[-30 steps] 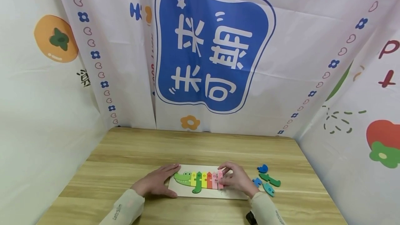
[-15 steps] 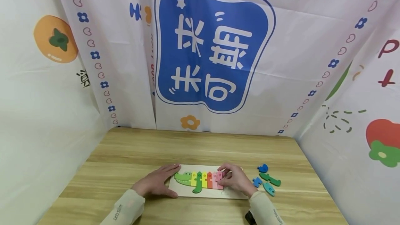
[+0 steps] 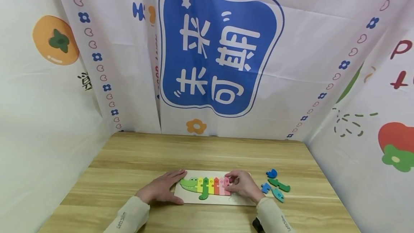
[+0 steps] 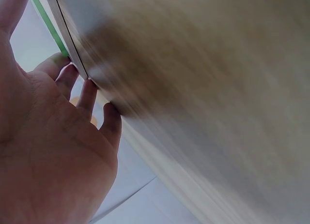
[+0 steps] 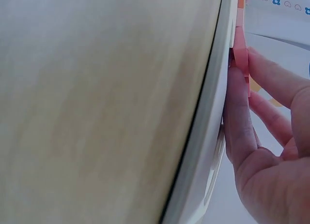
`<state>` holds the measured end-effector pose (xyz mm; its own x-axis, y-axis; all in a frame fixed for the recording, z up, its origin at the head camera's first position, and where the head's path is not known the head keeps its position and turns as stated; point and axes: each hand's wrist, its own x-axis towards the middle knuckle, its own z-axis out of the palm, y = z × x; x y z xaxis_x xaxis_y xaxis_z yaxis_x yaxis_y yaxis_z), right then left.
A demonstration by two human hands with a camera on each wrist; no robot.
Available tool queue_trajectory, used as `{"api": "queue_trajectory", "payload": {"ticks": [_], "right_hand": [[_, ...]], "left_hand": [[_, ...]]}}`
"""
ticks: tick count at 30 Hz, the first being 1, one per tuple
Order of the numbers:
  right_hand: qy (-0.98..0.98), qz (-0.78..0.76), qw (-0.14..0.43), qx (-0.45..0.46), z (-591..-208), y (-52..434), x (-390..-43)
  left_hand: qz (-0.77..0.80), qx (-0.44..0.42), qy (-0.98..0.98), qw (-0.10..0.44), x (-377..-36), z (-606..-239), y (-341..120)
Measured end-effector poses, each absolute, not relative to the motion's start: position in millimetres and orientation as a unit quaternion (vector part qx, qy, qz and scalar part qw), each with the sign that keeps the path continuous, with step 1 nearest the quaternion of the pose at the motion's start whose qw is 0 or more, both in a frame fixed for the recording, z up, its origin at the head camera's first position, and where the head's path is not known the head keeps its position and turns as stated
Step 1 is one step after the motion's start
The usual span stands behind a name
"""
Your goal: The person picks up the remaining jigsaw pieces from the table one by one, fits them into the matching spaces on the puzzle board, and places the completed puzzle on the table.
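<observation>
From the lower edge of the head view, the person's left forearm (image 3: pixel 127 215) and right forearm (image 3: pixel 274 215) are slanting inward in pale sleeves. The left grip (image 3: pixel 161 188) is spreading its thumb wide of its fingers (image 4: pixel 112 125); the right grip (image 3: pixel 244 187) is pinching, thumb opposing bent fingers (image 5: pixel 277 81).

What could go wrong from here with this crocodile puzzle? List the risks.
Pressing the pink jigsaw strip that the right hand pinches might jog the paler pink jigsaw strip beside it. If the left hand lifts from the end by the green crocodile head, the white rectangular board could slide. The cream right sleeve lies near the loose, flat teal jigsaw piece; a rightward swing may sweep it away.
</observation>
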<state>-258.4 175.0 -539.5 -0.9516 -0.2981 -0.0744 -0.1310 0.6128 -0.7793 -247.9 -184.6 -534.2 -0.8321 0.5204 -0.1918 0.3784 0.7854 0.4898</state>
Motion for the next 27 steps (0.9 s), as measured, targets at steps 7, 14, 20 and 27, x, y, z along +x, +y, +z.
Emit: {"api": "queue_trajectory", "payload": {"ticks": [7, 14, 20, 27], "right_hand": [[0.897, -0.413, 0.102, -0.117, -541, 176, -259], [0.895, -0.416, 0.11, -0.12, -543, 177, -259], [0.896, -0.412, 0.11, -0.121, -542, 178, -259], [0.904, -0.39, 0.092, -0.151, -532, 191, -255]], "left_hand": [[0.225, 0.237, 0.93, 0.165, -247, -536, -184], [0.224, 0.239, 0.931, 0.163, -248, -538, -182], [0.221, 0.238, 0.932, 0.16, -249, -537, -182], [0.226, 0.235, 0.931, 0.163, -250, -536, -184]]}}
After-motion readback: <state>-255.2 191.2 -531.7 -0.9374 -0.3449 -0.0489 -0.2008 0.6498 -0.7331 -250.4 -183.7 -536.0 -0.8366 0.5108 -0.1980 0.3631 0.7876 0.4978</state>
